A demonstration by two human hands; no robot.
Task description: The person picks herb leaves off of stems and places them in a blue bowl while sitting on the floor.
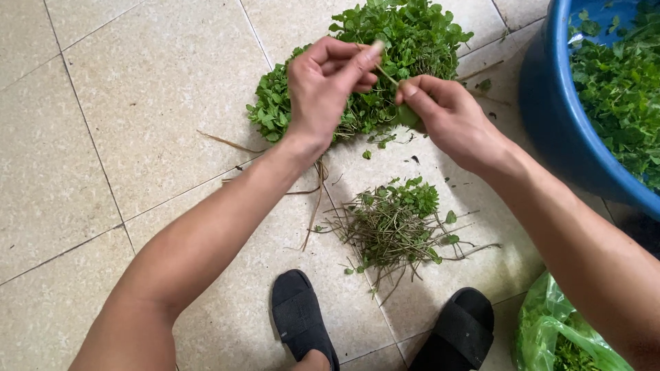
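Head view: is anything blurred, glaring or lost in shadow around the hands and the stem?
Head view: even, soft daylight, no glare on the tiled floor; faint shadows under both forearms. Left hand and right hand are sharp; the thin stem between them is slightly soft. The blue basin bows at the frame edge.

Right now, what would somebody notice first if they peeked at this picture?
Probably the two bare hands in the middle, the left hand and the right hand pinching one thin stem between them. Behind them lies a leafy green pile, a bright blue basin stands at the right, and stripped stems lie near the black sandals.
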